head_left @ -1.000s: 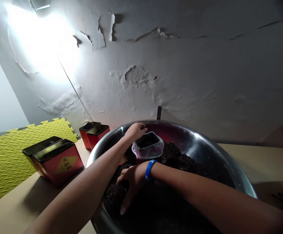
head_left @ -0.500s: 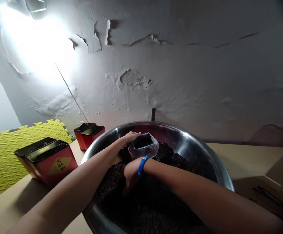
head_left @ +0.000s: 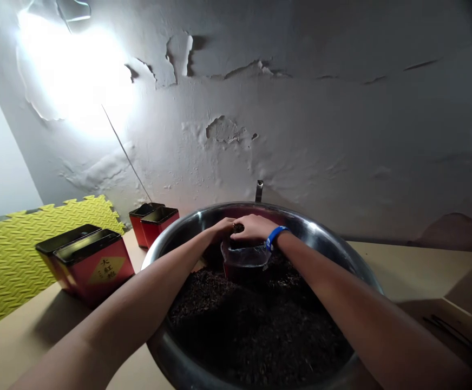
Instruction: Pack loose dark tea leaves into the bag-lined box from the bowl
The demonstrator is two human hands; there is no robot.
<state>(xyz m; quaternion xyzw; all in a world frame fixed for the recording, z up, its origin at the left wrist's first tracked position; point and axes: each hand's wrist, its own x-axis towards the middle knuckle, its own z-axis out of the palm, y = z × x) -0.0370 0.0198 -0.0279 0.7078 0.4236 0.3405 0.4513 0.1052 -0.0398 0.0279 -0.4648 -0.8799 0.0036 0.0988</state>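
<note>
Here, both hands meet at the mouth of a lined tin [head_left: 244, 262], a small red container with a clear plastic bag folded over its rim. It stands sunk in the loose tea [head_left: 252, 325] at the far side of a big steel basin [head_left: 333, 244].

The left hand [head_left: 220, 226] is curled against the tin's left rim. The right hand [head_left: 252, 227], with a blue wristband [head_left: 274, 236] just behind it, lies cupped palm-down over the opening, and a dark clump of leaf shows between the two hands. Its fingers are hidden, so I cannot tell whether they close on anything.

The tin itself looks stiff and light, gaining weight as leaf goes in. The bag is thin, slick and easily pulled out of place, so the firm hold is probably on the metal sides below the fold, not on the plastic. The tea is dry, crumbly and light; it would spill from a loose grip and crush under a hard one.

Left of the left forearm stands a pair of open red tins [head_left: 93, 265]. The nearer one carries a yellow diamond label with dark Chinese characters, too small to read surely. A second pair [head_left: 155, 222] stands beyond them, just left of the left hand, and a yellow foam mat [head_left: 8, 265] lies well to the left.
</note>
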